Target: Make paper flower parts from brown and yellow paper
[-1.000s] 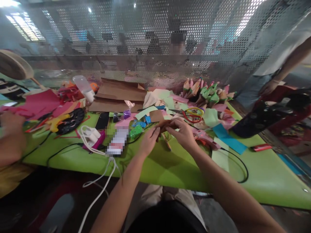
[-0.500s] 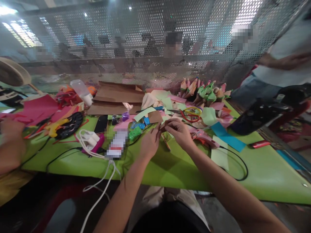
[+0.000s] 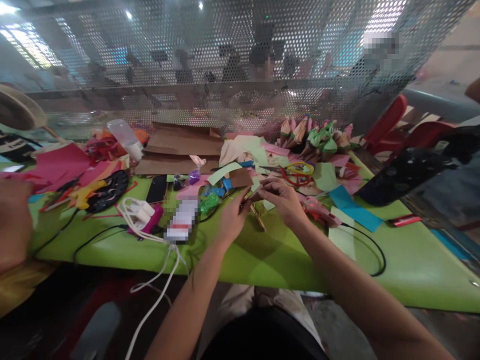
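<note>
My left hand (image 3: 233, 216) and my right hand (image 3: 283, 201) meet above the green table, fingers closed in a pinch. Between their fingertips is a small dark brown piece, perhaps paper, mostly hidden by the fingers. Just below them a narrow brownish strip (image 3: 258, 218) slants over the table; whether it joins the held piece I cannot tell. A pink glue gun (image 3: 320, 211) with a black cable lies right of my right hand. Beyond the fingers are a brown paper square (image 3: 240, 177) and scissors with red and yellow handles (image 3: 298, 174).
A phone (image 3: 182, 220), a magenta power strip (image 3: 152, 223) and white cables lie left. Brown sheets (image 3: 183, 140) and paper cones (image 3: 324, 137) line the back. A dark bottle (image 3: 390, 177) leans right. A co-worker's arm (image 3: 15, 225) is at far left.
My hands stay together, with small finger shifts; the right hand's fingers are a little more spread over the piece. The person standing at the right has moved out, showing red chairs.
</note>
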Demonstrator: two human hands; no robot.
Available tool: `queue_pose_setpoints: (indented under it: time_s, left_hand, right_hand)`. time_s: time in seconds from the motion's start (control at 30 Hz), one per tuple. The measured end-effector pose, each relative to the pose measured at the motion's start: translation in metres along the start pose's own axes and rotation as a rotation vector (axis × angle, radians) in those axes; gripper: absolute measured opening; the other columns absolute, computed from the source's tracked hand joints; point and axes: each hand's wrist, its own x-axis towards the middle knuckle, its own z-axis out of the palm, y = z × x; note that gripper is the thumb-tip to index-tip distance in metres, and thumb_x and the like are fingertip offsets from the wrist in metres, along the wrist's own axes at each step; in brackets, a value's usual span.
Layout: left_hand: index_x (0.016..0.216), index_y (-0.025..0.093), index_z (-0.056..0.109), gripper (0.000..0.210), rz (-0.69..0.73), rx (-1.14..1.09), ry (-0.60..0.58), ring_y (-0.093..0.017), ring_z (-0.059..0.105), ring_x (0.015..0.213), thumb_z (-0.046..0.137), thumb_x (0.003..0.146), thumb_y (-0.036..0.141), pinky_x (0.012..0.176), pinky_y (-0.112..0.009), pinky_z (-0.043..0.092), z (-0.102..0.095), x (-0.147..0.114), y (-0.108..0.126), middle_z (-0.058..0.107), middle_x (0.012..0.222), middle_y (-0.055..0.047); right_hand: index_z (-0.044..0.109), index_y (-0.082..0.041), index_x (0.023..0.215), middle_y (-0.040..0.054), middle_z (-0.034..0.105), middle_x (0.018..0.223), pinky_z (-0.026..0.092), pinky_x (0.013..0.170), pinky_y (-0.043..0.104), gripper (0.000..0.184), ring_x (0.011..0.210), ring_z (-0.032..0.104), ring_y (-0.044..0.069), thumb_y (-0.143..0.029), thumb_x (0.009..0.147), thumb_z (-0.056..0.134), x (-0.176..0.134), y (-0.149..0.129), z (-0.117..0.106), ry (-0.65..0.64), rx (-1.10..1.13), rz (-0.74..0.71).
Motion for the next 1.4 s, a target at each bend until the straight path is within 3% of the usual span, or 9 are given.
queue_pose_setpoints:
  time_s: [0.13, 0.27, 0.33, 0.43, 0.53, 0.87, 1.1, 1.4]
  left_hand:
    - [0.127, 0.018, 0.068, 0.036, -0.078, -0.322, 0.004, -0.018, 0.07, 0.081, 0.06, 0.093, 0.028, 0.077, -0.03, 0.052, -0.001, 0.004, -0.006, 0.077, 0.102, -0.009]
    - [0.112, 0.017, 0.073, 0.029, -0.179, -0.478, 0.041, -0.011, 0.057, 0.057, 0.064, 0.088, 0.03, 0.054, -0.023, 0.042, -0.001, 0.007, -0.008, 0.078, 0.086, -0.007]
    - [0.108, 0.018, 0.075, 0.028, -0.195, -0.537, 0.055, -0.012, 0.061, 0.063, 0.069, 0.084, 0.03, 0.053, -0.022, 0.041, -0.002, 0.007, -0.007, 0.078, 0.089, -0.007]
    - [0.115, 0.02, 0.074, 0.037, -0.193, -0.625, 0.034, -0.018, 0.07, 0.087, 0.076, 0.079, 0.031, 0.065, -0.023, 0.049, -0.001, 0.007, -0.005, 0.079, 0.101, -0.008]
    - [0.121, 0.022, 0.074, 0.044, -0.217, -0.681, 0.001, -0.02, 0.072, 0.093, 0.078, 0.078, 0.035, 0.073, -0.027, 0.052, 0.001, 0.006, -0.004, 0.078, 0.109, -0.009]
    - [0.116, 0.024, 0.079, 0.043, -0.3, -0.787, -0.034, -0.022, 0.07, 0.096, 0.081, 0.076, 0.039, 0.075, -0.028, 0.05, -0.004, 0.006, 0.001, 0.078, 0.106, -0.008]
    - [0.11, 0.024, 0.081, 0.038, -0.36, -0.871, 0.009, -0.012, 0.062, 0.074, 0.079, 0.072, 0.031, 0.073, -0.027, 0.049, 0.0, 0.006, -0.001, 0.078, 0.105, -0.006]
    - [0.105, 0.022, 0.082, 0.037, -0.364, -0.854, 0.009, -0.015, 0.067, 0.073, 0.079, 0.069, 0.03, 0.069, -0.028, 0.052, 0.0, 0.008, -0.003, 0.079, 0.1, -0.006]
  right_hand:
    - [0.078, -0.024, 0.069, 0.0069, 0.069, 0.093, 0.048, 0.094, 0.041, 0.014, 0.104, 0.061, 0.027, -0.036, 0.074, 0.074, 0.002, -0.001, -0.003, -0.013, 0.069, 0.051]
    - [0.077, -0.022, 0.074, 0.0049, 0.067, 0.088, 0.049, 0.079, 0.037, 0.015, 0.088, 0.06, 0.021, -0.036, 0.072, 0.073, 0.003, -0.004, -0.004, -0.02, 0.148, 0.121]
    - [0.076, -0.022, 0.075, 0.0038, 0.065, 0.085, 0.047, 0.071, 0.034, 0.016, 0.079, 0.057, 0.018, -0.037, 0.071, 0.073, 0.002, -0.006, -0.004, -0.008, 0.163, 0.141]
    - [0.075, -0.021, 0.072, 0.003, 0.063, 0.08, 0.044, 0.064, 0.032, 0.017, 0.071, 0.053, 0.016, -0.037, 0.069, 0.073, 0.001, -0.008, -0.001, 0.009, 0.19, 0.16]
    - [0.074, -0.02, 0.072, 0.0032, 0.063, 0.08, 0.042, 0.062, 0.031, 0.018, 0.071, 0.053, 0.016, -0.037, 0.067, 0.075, -0.002, -0.009, 0.003, 0.017, 0.206, 0.172]
    - [0.071, -0.02, 0.073, 0.0039, 0.065, 0.083, 0.042, 0.063, 0.032, 0.018, 0.073, 0.056, 0.017, -0.038, 0.07, 0.073, -0.005, -0.013, 0.005, -0.03, 0.188, 0.161]
    - [0.067, -0.02, 0.07, 0.0033, 0.063, 0.083, 0.042, 0.067, 0.032, 0.018, 0.08, 0.058, 0.019, -0.038, 0.069, 0.073, -0.006, -0.01, 0.005, -0.008, 0.163, 0.129]
    - [0.066, -0.022, 0.065, 0.0052, 0.067, 0.096, 0.041, 0.065, 0.032, 0.018, 0.076, 0.055, 0.018, -0.038, 0.067, 0.074, -0.005, -0.009, 0.005, 0.032, 0.177, 0.147]
